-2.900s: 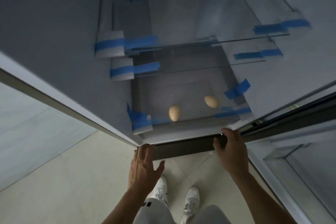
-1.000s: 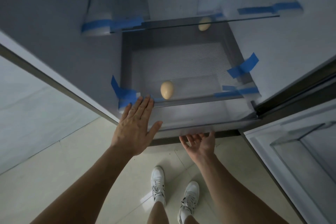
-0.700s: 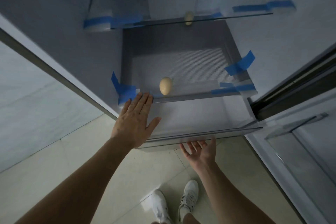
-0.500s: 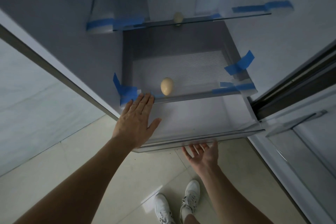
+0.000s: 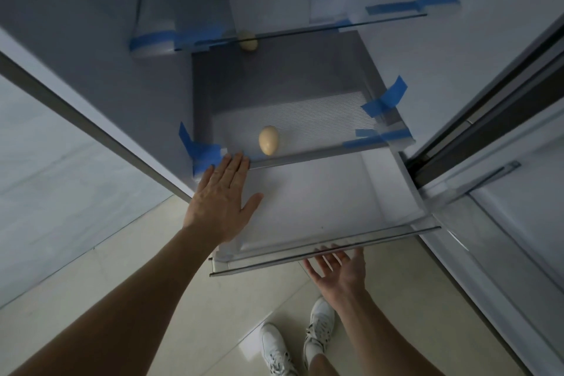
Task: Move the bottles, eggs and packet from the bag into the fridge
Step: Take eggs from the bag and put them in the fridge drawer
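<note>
Now your left hand [image 5: 222,201], flat and empty, probably steadies the shelf [image 5: 305,156] just short of 1 egg [image 5: 268,140]; your right hand [image 5: 338,268], spread palm-up, likely works the drawer [image 5: 320,243] above it.

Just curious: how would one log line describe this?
left hand open at shelf edge | right hand open at drawer front | near egg on shelf

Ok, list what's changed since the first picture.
The drawer has slid out toward the person. The right grip let go of its front and now lies open, palm up, under the lip. The left grip moved forward, flat by the shelf edge. The back egg rolled rearward and left. The front egg stayed near the shelf's front.
</note>
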Available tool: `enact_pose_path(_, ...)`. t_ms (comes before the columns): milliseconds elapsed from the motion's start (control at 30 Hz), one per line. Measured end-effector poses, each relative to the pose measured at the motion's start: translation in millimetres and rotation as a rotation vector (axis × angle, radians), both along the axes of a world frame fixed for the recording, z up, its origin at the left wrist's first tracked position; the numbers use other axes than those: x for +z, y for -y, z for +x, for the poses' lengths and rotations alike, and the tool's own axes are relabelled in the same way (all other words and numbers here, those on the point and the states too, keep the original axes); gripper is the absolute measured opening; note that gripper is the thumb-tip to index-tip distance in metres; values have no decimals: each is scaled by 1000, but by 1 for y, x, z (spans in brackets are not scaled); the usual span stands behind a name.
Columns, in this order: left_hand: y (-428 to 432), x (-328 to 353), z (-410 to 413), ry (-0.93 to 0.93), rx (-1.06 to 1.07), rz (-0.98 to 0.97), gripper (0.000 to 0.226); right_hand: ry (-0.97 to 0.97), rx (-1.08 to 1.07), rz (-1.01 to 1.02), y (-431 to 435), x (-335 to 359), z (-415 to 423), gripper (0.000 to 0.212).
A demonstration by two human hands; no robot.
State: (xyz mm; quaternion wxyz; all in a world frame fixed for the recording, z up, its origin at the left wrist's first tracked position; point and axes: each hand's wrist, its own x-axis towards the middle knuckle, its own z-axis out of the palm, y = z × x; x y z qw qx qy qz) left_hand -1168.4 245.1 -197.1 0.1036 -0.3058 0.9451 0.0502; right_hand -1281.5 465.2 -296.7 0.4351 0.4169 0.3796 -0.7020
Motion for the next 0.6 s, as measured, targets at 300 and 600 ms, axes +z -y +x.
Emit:
enact_pose_path(300, 1, 1, 0, -8, -2, 1, 80, 9, -6, 67, -19, -2, 11, 61)
enact_pose_path(600, 3, -4, 2, -33, -5, 5, 83, 10, -35, 93, -26, -13, 18, 59)
